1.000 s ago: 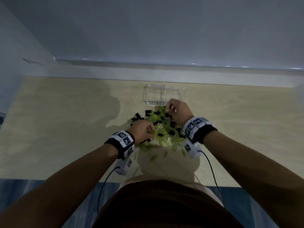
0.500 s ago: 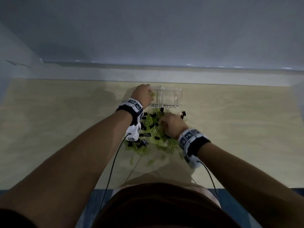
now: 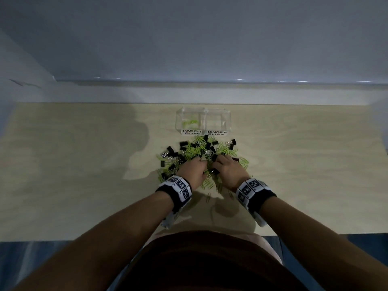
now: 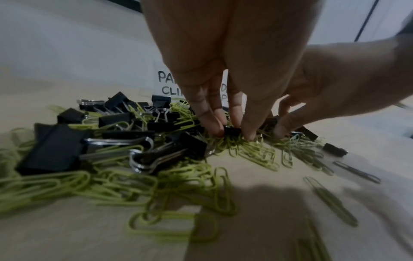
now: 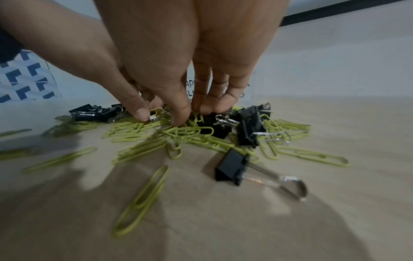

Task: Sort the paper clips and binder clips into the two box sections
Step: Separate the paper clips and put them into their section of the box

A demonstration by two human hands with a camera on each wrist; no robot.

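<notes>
A clear two-section box (image 3: 227, 120) stands behind the pile, labelled PAPER CLIPS on the left and BINDER CLIPS on the right. A few green paper clips (image 3: 190, 122) lie in its left section. A mixed pile of green paper clips (image 3: 194, 151) and black binder clips (image 3: 170, 149) lies in front. My left hand (image 3: 192, 171) reaches into the pile; its thumb and fingertips (image 4: 212, 126) pinch a small black binder clip (image 4: 232, 131). My right hand (image 3: 227, 169) is right beside it, thumb and fingers (image 5: 180, 116) pinching green paper clips (image 5: 196, 118) tangled over a black binder clip (image 5: 215, 131).
The pale wooden table (image 3: 84, 175) spreads wide on both sides of the pile. A grey wall ledge (image 3: 189, 93) runs behind the box. Loose paper clips (image 3: 208, 198) and a lone binder clip (image 5: 234, 169) lie near my wrists.
My left hand went up to the box's paper clip section, then came back down into the pile. My right hand stayed in the pile, shifting slightly toward me.
</notes>
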